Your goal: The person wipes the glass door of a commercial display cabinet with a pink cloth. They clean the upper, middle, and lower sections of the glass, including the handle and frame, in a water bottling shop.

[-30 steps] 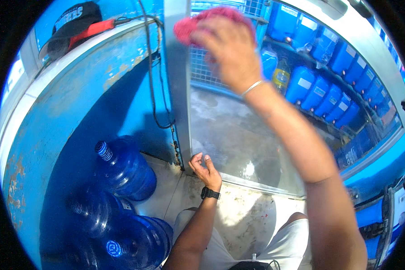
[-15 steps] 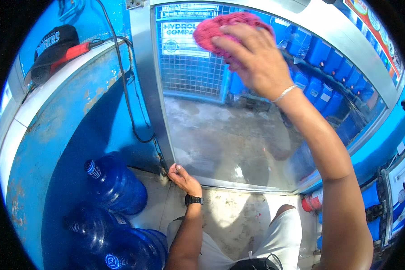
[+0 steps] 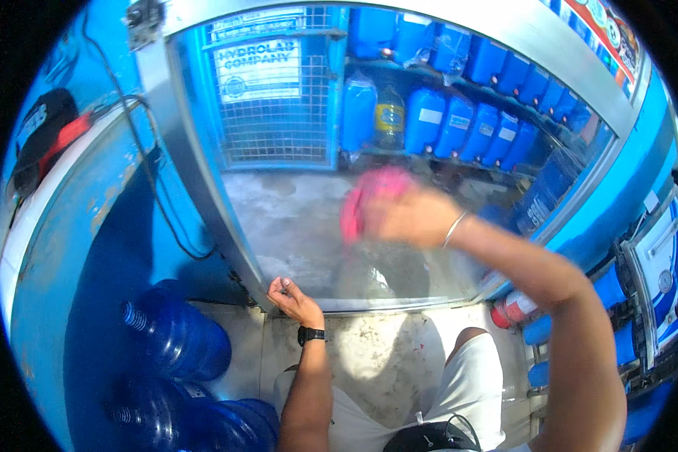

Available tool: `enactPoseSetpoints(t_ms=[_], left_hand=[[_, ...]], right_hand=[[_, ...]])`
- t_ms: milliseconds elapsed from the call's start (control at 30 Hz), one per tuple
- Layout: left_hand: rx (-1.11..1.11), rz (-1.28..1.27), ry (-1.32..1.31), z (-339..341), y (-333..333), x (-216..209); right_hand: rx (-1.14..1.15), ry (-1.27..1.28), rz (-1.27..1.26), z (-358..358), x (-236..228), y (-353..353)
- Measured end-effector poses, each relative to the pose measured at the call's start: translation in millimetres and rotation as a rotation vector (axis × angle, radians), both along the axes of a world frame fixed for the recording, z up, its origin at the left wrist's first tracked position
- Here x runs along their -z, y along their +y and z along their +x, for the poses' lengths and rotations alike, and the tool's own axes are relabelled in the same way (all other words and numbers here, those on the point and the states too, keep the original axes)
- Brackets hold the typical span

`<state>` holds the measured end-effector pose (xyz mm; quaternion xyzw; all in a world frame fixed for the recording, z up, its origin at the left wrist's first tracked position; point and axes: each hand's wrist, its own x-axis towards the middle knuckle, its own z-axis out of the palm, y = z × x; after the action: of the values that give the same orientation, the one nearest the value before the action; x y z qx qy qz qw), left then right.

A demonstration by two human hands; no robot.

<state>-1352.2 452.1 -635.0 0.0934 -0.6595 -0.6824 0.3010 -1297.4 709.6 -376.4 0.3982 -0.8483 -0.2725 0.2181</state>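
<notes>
Dropped since a moment ago from the top of the glass pane to its middle: right hand, fingers closed on a pink cloth pressed flat to the glass. Suggests wiping now covers the lower half. Left hand unmoved, fingers curled on the pane's bottom-left corner. Behind the glass: white rectangular sign on a wire cage, blue containers with pale labels on shelves. 3 blue bottles on the floor, left.

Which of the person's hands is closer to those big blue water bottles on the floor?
Left. The left hand rests on the window's bottom corner just above the blue bottles; the right hand presses a pink cloth higher up.
</notes>
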Motion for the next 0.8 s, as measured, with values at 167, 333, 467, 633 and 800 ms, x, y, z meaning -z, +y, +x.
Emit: enactPoseSetpoints(t_ms=[167, 333, 467, 633, 800], left_hand=[[-0.015, -0.066, 0.059, -3, 9, 5], [0.019, -0.06, 0.017, -7, 17, 12], [0.06, -0.043, 0.022, -1, 22, 16], [0.121, -0.11, -0.024, 7, 24, 13], [0.028, -0.372, -0.075, 0, 26, 14]], right_hand=[[-0.042, 0.715, -0.485, 3, -158, 47], [0.289, 0.394, -0.601, 14, 44, 49], [0.219, -0.123, -0.12, 70, 227, 81], [0.015, -0.188, 0.03, 70, 173, 124], [0.0, 0.729, -0.392, 71, -84, 156]])
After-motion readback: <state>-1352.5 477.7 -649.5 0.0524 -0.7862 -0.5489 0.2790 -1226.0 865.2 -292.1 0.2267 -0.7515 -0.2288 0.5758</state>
